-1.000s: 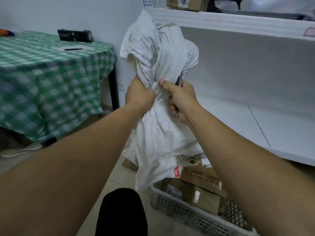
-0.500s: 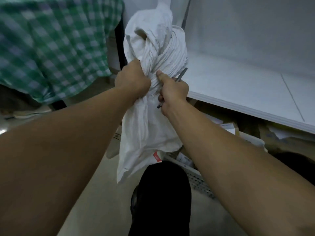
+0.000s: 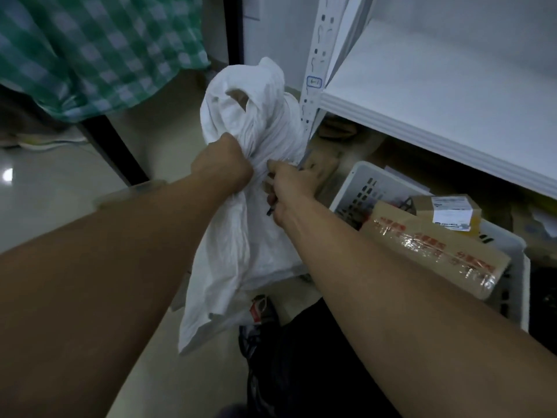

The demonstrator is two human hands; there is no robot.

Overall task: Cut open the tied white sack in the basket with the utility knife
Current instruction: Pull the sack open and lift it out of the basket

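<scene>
The tied white sack hangs in the air over the floor, left of the white basket. My left hand is clenched on the sack's gathered neck just under the knot. My right hand presses against the neck from the right and holds the utility knife; its thin grey body sticks out above and below my fist. The blade's tip is hidden against the cloth.
The basket holds taped cardboard parcels. A white shelf with a slotted upright stands at right. A table with a green checked cloth and dark legs is at left. My dark-clothed knee is below the sack.
The view has tipped further downward and the sack has come lower and away from the basket. Both hands keep the same grip on the neck and knife.
</scene>
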